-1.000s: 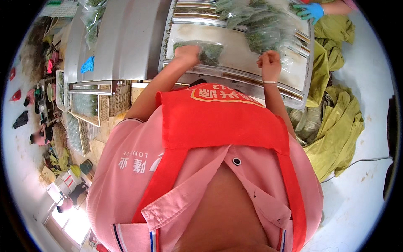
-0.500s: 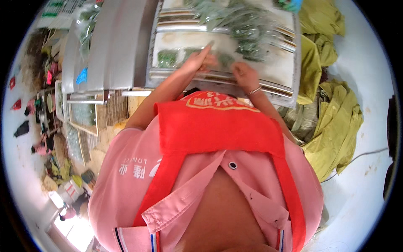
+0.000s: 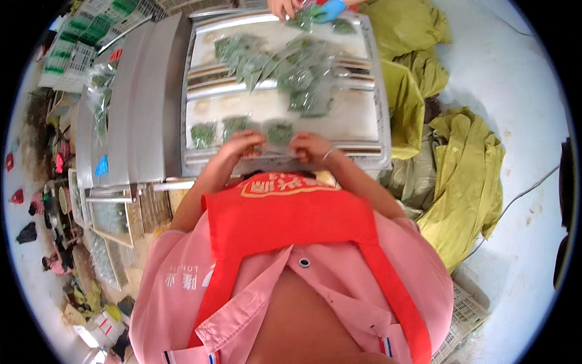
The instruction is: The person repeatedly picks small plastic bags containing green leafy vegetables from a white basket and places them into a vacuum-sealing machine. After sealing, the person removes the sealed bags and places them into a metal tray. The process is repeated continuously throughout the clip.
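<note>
A clear plastic bag of green vegetables (image 3: pixel 279 133) lies at the near edge of a white-topped metal machine bed (image 3: pixel 242 103). My left hand (image 3: pixel 244 144) is at the bag's left near corner, fingers bent and pressed together. At the opposite corner my right hand (image 3: pixel 310 147), with a bracelet on the wrist, pinches the bag's open plastic end. Two similar filled bags, one at the far left (image 3: pixel 203 134) and another (image 3: pixel 235 126) partly behind my left hand, lie in the same row. Farther back is a loose pile of filled bags (image 3: pixel 306 76).
Across the bed, another person's bare hand and blue-gloved hand (image 3: pixel 329 11) handle a bag. A sloped metal cover (image 3: pixel 148 103) stands left. Yellow-green sacks (image 3: pixel 464 182) crowd the right side. Brown-striped metal bars (image 3: pixel 351 148) run along the bed's edges.
My view has shifted, bringing the other person's hands into sight. My left hand has come down from above the bags to the bag's near edge; my right hand stays by its right corner.
</note>
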The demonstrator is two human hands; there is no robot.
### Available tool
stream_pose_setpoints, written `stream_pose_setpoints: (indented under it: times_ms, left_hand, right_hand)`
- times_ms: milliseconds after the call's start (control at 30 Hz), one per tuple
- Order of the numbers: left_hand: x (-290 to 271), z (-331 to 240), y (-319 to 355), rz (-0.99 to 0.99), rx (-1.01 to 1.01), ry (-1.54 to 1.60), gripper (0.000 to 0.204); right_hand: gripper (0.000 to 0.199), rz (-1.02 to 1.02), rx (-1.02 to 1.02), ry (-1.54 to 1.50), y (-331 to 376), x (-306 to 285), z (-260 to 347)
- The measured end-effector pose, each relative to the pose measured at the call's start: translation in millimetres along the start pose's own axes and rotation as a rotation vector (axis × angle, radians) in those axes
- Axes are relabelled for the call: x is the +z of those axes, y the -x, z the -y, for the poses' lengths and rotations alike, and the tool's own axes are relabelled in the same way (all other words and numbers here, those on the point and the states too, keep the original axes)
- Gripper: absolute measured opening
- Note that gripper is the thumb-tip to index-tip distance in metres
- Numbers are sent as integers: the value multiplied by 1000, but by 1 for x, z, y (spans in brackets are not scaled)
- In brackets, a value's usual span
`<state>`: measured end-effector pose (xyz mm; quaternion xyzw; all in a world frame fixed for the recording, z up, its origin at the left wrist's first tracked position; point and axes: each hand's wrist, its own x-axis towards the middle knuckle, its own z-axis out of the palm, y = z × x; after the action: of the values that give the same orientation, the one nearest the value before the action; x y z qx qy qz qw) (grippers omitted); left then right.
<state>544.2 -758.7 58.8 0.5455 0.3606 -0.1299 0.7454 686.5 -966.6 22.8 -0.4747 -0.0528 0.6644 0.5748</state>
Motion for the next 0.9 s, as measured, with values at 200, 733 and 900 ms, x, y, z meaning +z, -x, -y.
stream_pose_setpoints:
  times_ms: [200, 733, 900]
  left_hand:
    - [-10, -14, -16, -115, 331, -959, 19]
    - [-2, -33, -28, -97, 209, -1681, 24]
    - [-5, -38, -23, -120, 262, -1652, 26]
  right_hand:
    - [15, -222, -280, 992, -14, -15, 27]
    - [29, -589, -542, 1073, -6, 2, 2]
    - [25, -799, -433, 203, -4, 7, 19]
